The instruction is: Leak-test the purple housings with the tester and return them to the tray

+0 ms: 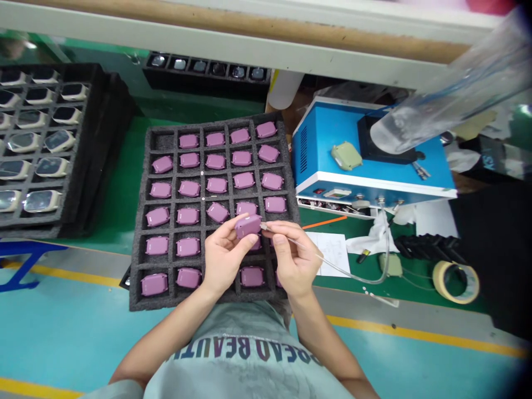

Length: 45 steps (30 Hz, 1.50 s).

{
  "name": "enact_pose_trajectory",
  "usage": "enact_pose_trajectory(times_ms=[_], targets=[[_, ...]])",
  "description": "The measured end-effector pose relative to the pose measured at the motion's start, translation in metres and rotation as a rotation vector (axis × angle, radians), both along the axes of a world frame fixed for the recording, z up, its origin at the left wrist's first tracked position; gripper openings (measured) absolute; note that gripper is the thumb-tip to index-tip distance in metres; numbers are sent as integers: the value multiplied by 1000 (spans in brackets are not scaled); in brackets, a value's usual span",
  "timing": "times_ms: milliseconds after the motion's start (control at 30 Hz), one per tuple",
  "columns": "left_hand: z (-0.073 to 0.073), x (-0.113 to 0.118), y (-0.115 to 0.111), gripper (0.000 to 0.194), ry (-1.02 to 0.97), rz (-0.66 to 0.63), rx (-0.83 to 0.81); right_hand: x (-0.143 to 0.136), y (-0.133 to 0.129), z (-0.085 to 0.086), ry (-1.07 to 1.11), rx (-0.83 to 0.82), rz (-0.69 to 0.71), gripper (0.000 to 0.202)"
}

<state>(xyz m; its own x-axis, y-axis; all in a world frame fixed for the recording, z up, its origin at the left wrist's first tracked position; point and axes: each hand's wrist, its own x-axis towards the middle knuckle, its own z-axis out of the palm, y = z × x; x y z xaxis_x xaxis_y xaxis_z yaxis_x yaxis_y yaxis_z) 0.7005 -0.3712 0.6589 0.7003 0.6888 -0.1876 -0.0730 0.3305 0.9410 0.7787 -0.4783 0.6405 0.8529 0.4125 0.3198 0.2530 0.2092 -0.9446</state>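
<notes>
Above a black foam tray, my left hand is closed around a purple watch case. My right hand pinches a thin metal-tipped nozzle on a clear tube, its tip at the right side of the case. Whether the tip touches the case or only sits close to it I cannot tell. More purple cases lie in the tray's compartments around and below my hands. My right hand covers part of the tray's right columns.
At right stands a blue machine box with a green watch case on top and the tube running from its front. A tape roll, paper and tissue lie nearby. Stacked trays of pale watches stand left; a shelf edge crosses above.
</notes>
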Motion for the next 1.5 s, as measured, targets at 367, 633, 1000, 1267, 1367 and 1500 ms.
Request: enact_pose_trajectory(times_ms=[367, 633, 1000, 1267, 1367, 1500], targets=[[-2, 0, 6, 50, 82, 53, 81, 8, 9, 7, -51, -23, 8, 15], [-5, 6, 10, 54, 126, 97, 101, 15, 16, 10, -63, 45, 22, 15], [0, 9, 10, 61, 141, 140, 61, 16, 17, 14, -97, 39, -3, 16], [-2, 7, 10, 54, 137, 125, 64, 15, 18, 14, -89, 34, 2, 16], [0, 8, 10, 56, 152, 125, 59, 16, 18, 13, -96, 35, -2, 15], [2, 9, 10, 56, 149, 124, 52, 16, 18, 13, -93, 44, 3, 15]])
